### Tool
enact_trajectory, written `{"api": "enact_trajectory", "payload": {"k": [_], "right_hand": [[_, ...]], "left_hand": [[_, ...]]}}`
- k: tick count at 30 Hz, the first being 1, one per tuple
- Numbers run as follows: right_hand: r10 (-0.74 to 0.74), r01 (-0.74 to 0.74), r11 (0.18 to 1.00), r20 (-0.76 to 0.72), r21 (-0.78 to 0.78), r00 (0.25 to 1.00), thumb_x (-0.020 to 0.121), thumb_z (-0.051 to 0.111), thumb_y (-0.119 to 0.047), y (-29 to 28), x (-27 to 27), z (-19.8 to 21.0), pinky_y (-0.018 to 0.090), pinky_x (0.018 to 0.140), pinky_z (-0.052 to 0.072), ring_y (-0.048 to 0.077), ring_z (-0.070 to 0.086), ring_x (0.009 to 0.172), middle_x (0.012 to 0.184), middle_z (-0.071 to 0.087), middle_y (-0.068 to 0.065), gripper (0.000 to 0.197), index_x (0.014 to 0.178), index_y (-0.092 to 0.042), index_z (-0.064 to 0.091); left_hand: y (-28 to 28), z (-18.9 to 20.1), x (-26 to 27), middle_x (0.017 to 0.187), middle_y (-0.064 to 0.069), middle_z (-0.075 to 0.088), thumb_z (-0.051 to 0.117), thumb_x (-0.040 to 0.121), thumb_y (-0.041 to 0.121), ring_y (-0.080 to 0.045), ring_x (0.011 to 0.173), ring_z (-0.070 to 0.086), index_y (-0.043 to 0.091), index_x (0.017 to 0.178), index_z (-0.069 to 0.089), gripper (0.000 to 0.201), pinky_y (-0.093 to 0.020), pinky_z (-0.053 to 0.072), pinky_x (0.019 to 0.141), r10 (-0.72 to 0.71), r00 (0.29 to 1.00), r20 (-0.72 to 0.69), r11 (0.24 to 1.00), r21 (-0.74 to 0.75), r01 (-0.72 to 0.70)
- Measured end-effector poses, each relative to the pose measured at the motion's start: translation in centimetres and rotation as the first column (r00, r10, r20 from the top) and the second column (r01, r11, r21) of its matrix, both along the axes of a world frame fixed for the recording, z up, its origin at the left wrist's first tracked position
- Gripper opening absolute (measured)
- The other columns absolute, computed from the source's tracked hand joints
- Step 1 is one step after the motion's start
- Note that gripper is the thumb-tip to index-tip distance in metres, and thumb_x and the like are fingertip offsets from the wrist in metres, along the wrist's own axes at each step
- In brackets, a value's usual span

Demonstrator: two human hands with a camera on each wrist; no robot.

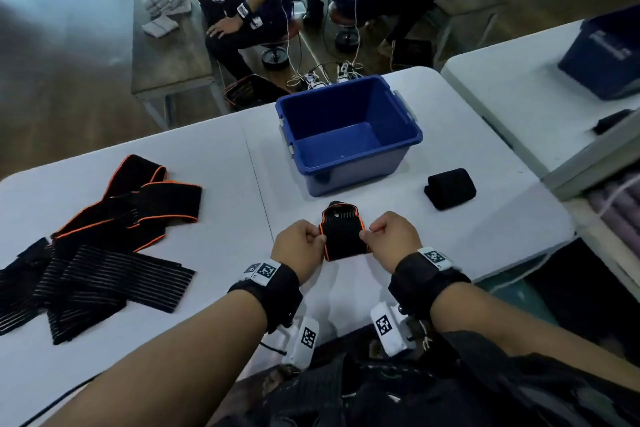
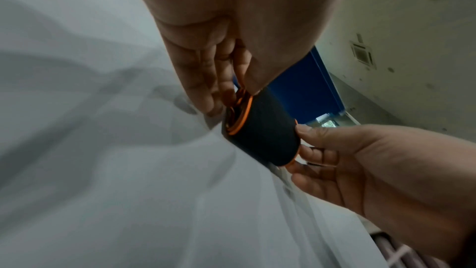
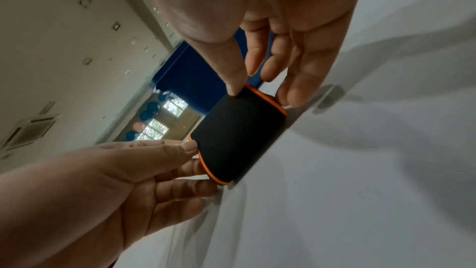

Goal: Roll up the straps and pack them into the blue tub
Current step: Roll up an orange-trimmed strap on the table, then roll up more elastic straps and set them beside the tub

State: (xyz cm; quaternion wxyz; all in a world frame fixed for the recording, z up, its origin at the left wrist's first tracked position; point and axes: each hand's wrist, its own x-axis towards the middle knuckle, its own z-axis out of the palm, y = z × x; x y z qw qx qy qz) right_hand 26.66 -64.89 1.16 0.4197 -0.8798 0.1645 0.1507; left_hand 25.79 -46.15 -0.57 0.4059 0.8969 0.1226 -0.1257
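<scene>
A black strap with orange edging lies rolled on the white table, its short unrolled tail pointing toward the blue tub. My left hand pinches the roll's left end. At the other end, my right hand pinches it between thumb and fingers. The tub stands open just beyond the roll, and the part of its inside I see holds nothing. A finished all-black roll sits on the table to the tub's right.
Loose straps, some orange-edged and some striped, lie piled at the left of the table. A second table at the right carries another blue tub. Two seated people are beyond the table's far edge.
</scene>
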Motion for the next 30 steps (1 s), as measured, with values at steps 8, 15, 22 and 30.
{"api": "enact_trajectory", "payload": {"k": [8, 15, 22, 30], "right_hand": [[-0.175, 0.167, 0.981, 0.079, 0.100, 0.981, 0.086, 0.067, -0.015, -7.4, 0.5, 0.9, 0.033, 0.091, 0.052, 0.019, 0.065, 0.097, 0.097, 0.067, -0.004, 0.018, 0.101, -0.023, 0.061], [-0.100, 0.085, 0.989, 0.129, 0.121, 0.987, 0.088, 0.067, -0.015, -10.8, 1.7, 1.4, 0.033, 0.098, 0.049, 0.018, 0.064, 0.106, 0.119, 0.063, -0.001, 0.033, 0.120, -0.018, 0.058], [0.080, -0.109, 0.976, 0.155, 0.188, 0.985, 0.086, 0.068, -0.015, -8.3, 2.6, 1.8, 0.033, 0.091, 0.054, 0.015, 0.065, 0.091, 0.095, 0.065, -0.004, 0.016, 0.101, -0.019, 0.063], [0.471, -0.483, 0.848, 0.107, 0.217, 0.876, 0.088, 0.068, -0.019, 3.5, 1.5, 1.1, 0.028, 0.078, 0.051, 0.015, 0.065, 0.083, 0.088, 0.067, -0.006, 0.009, 0.088, -0.025, 0.063]], "left_hand": [[-8.9, 0.7, 2.9, 0.072, 0.003, 0.070, 0.067, 0.087, 0.026, -0.017, 0.071, 0.065, 0.025, 0.097, 0.069, 0.010, -0.042, 0.058, 0.079, -0.097, 0.995, -0.014, 0.978, -0.185, 0.093], [-11.7, 0.8, 3.6, 0.078, 0.003, 0.070, 0.067, 0.091, 0.020, -0.018, 0.075, 0.068, 0.029, 0.100, 0.067, 0.012, -0.042, 0.058, 0.080, -0.035, 0.999, 0.003, 0.956, -0.291, 0.034], [-6.2, 0.4, 1.3, 0.090, -0.001, 0.073, 0.068, 0.090, 0.029, -0.022, 0.087, 0.070, 0.028, 0.095, 0.067, 0.005, -0.046, 0.059, 0.088, 0.168, 0.986, -0.005, 0.950, -0.265, -0.163], [7.4, 1.9, -5.2, 0.099, 0.011, 0.064, 0.067, 0.092, 0.030, -0.008, 0.086, 0.064, 0.027, 0.098, 0.064, 0.008, -0.028, 0.048, 0.082, 0.282, 0.954, 0.104, 0.948, 0.120, -0.293]]}}
